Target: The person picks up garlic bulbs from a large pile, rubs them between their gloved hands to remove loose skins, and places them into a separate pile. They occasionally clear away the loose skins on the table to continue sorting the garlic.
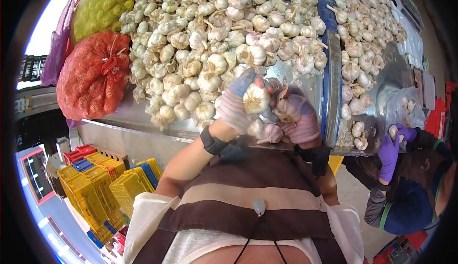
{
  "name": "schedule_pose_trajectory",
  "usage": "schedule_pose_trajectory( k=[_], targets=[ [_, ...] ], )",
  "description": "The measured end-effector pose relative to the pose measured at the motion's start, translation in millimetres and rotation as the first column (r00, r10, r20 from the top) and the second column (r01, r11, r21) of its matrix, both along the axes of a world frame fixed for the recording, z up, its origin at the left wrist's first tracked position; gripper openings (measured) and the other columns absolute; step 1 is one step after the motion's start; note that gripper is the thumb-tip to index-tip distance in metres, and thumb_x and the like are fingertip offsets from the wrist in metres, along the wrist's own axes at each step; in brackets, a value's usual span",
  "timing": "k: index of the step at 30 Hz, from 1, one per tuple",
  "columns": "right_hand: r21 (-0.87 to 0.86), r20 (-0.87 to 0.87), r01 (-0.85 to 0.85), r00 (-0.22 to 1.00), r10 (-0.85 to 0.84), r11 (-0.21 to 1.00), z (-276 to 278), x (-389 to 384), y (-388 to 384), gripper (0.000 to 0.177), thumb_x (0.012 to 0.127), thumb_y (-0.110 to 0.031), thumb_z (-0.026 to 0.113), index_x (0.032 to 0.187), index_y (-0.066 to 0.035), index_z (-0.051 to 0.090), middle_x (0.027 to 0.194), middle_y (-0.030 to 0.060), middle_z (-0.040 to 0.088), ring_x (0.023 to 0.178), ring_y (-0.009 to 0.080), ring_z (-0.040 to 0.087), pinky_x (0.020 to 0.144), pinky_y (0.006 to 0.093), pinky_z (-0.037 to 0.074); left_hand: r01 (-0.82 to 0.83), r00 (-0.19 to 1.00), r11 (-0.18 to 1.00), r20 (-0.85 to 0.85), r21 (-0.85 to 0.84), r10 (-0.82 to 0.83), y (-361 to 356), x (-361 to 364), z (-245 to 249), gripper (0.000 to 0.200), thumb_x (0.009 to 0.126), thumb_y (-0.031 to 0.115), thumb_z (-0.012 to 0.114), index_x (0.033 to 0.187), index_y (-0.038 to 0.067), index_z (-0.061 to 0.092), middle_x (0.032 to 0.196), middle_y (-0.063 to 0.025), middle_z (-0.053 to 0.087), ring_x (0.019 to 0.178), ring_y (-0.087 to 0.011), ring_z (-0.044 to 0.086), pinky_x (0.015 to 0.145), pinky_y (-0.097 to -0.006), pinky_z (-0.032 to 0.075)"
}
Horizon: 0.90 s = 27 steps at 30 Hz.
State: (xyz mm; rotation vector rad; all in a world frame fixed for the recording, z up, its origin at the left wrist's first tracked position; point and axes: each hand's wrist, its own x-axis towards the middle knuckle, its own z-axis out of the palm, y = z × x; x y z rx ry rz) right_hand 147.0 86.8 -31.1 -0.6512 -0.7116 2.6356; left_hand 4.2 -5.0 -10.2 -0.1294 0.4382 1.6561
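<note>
Striped gloves cover both my hands, which are close together over the near edge of the metal table. My left hand [234,102] is closed around a white garlic bulb [256,99], root side facing me. Just to its right, my right hand [301,118] is curled on another garlic bulb [287,107] with purplish, loose skin; motion blurs part of it. Below them a pinkish garlic bulb [271,133] lies on the metal surface. A large heap of garlic bulbs [191,49] spreads beyond both hands.
A blue-edged divider [330,63] separates a second garlic heap [360,30] on the right. There a co-worker's purple-gloved hand [389,154] holds a bulb beside a plastic bag [405,109]. Left are a red mesh sack [95,75], a yellow-green sack [102,8] and yellow crates [88,187].
</note>
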Motion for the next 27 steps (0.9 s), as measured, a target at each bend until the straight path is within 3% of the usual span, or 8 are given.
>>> schedule_pose_trajectory(
  k=[5, 7, 10, 12, 18, 21, 24, 27],
  targets=[
    [0.367, 0.109, 0.018, 0.992, -0.062, 0.930, 26, -2, -3, 0.033, 0.075, -0.012, 0.067, 0.105, -0.007, 0.055, 0.100, 0.0037, 0.055, 0.086, 0.0163, 0.058, 0.075, 0.0279, 0.047, 0.011, 0.972, 0.998, -0.235, -0.067, -0.027, -2, 3, 3, 0.029, 0.095, 0.031, 0.042, 0.095, 0.005, 0.056, 0.088, -0.0087, 0.061, 0.077, -0.0170, 0.060, 0.068, -0.0257, 0.049],
    [0.468, 0.135, 0.007, 0.988, -0.079, 0.884, 30, -6, -3, 0.037, 0.074, -0.014, 0.067, 0.108, -0.007, 0.055, 0.100, 0.0036, 0.055, 0.088, 0.0162, 0.057, 0.076, 0.0292, 0.047, -0.145, 0.375, 0.987, -0.927, -0.066, -0.007, -2, 13, 3, 0.025, 0.095, 0.026, 0.042, 0.107, 0.006, 0.051, 0.090, -0.0050, 0.060, 0.078, -0.0099, 0.058, 0.069, -0.0234, 0.048],
    [0.950, 0.044, 0.016, 0.982, -0.184, 0.311, 26, -9, 2, 0.045, 0.071, -0.020, 0.072, 0.111, -0.007, 0.055, 0.101, 0.0069, 0.056, 0.092, 0.0205, 0.057, 0.077, 0.0344, 0.048, -0.123, 0.028, 0.990, -0.997, -0.069, -0.066, -2, 12, 2, 0.027, 0.093, 0.023, 0.047, 0.114, 0.006, 0.048, 0.096, -0.0054, 0.057, 0.087, -0.0128, 0.055, 0.075, -0.0254, 0.045],
    [0.901, 0.370, -0.415, 0.886, -0.280, -0.124, 40, -9, 3, 0.052, 0.068, -0.023, 0.075, 0.113, -0.008, 0.054, 0.103, 0.0103, 0.056, 0.095, 0.0253, 0.057, 0.080, 0.0373, 0.048, -0.166, 0.314, 0.979, -0.947, -0.120, -0.063, 3, 21, -6, 0.029, 0.092, 0.022, 0.048, 0.115, 0.005, 0.047, 0.100, -0.0059, 0.056, 0.092, -0.0129, 0.053, 0.077, -0.0258, 0.045],
    [0.858, 0.514, -0.498, 0.819, -0.255, 0.127, -27, 39, 39, 0.051, 0.067, -0.027, 0.074, 0.110, -0.008, 0.056, 0.100, 0.0121, 0.059, 0.089, 0.0252, 0.059, 0.080, 0.0331, 0.048, 0.074, 0.445, 0.960, -0.852, -0.270, -0.274, 7, 17, -16, 0.038, 0.088, 0.028, 0.054, 0.118, 0.005, 0.046, 0.106, -0.0108, 0.055, 0.097, -0.0183, 0.053, 0.079, -0.0300, 0.045],
    [0.846, 0.476, -0.526, 0.667, -0.573, 0.090, -2, 83, 77, 0.044, 0.071, -0.010, 0.069, 0.111, -0.002, 0.053, 0.102, 0.0085, 0.058, 0.087, 0.0168, 0.057, 0.076, 0.0289, 0.048, -0.167, -0.420, 0.915, -0.813, -0.368, -0.403, 12, -17, -12, 0.040, 0.079, 0.019, 0.058, 0.114, 0.006, 0.044, 0.114, -0.0180, 0.050, 0.090, -0.0349, 0.055, 0.079, -0.0395, 0.047],
    [0.496, 0.695, -0.828, 0.196, -0.692, 0.263, 25, 107, 109, 0.048, 0.068, -0.020, 0.069, 0.113, -0.006, 0.055, 0.110, 0.0171, 0.055, 0.097, 0.0313, 0.055, 0.084, 0.0373, 0.046, -0.284, -0.634, 0.712, -0.432, -0.642, -0.642, 20, -41, -42, 0.042, 0.079, 0.020, 0.056, 0.115, 0.004, 0.044, 0.116, -0.0236, 0.048, 0.097, -0.0355, 0.057, 0.075, -0.0419, 0.050],
    [0.447, 0.445, -0.890, 0.311, -0.840, -0.093, 18, 91, 107, 0.051, 0.069, -0.025, 0.068, 0.115, -0.009, 0.055, 0.114, 0.0208, 0.053, 0.107, 0.0360, 0.050, 0.091, 0.0415, 0.041, -0.325, -0.680, 0.627, -0.285, -0.708, -0.675, 28, -37, -55, 0.047, 0.077, 0.019, 0.058, 0.118, 0.002, 0.042, 0.118, -0.0260, 0.046, 0.099, -0.0367, 0.056, 0.077, -0.0424, 0.050]
  ],
)
